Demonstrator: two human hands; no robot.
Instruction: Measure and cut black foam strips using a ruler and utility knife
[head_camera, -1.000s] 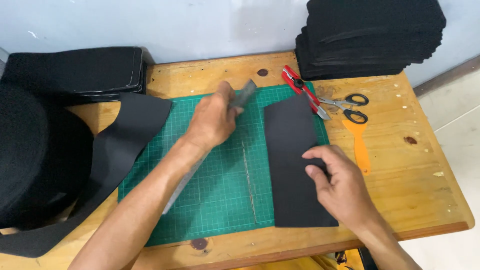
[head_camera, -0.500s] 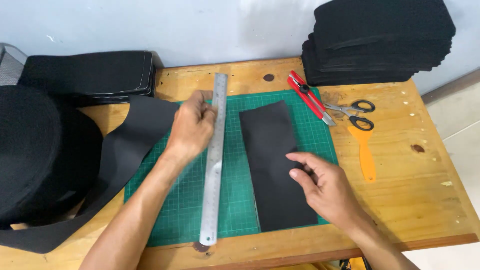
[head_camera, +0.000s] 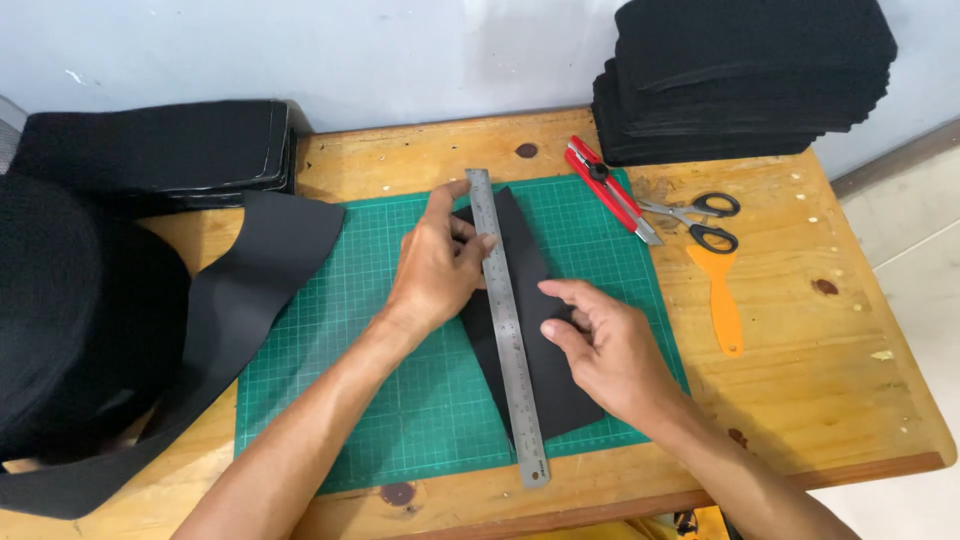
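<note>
Left hand (head_camera: 437, 268) presses the steel ruler (head_camera: 507, 320) flat, grip uncurled; right hand (head_camera: 610, 350), fingers loosely bent, pins the black sheet (head_camera: 545, 375) beside it

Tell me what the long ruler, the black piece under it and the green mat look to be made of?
The ruler looks like bare steel: silver-grey, with a dull sheen and fine graduation marks. The black piece seems a matte foam or rubbery sheet; it lies flat and reflects nothing, though fabric cannot be ruled out. The green mat looks like soft plastic or vinyl, with a printed grid.
</note>
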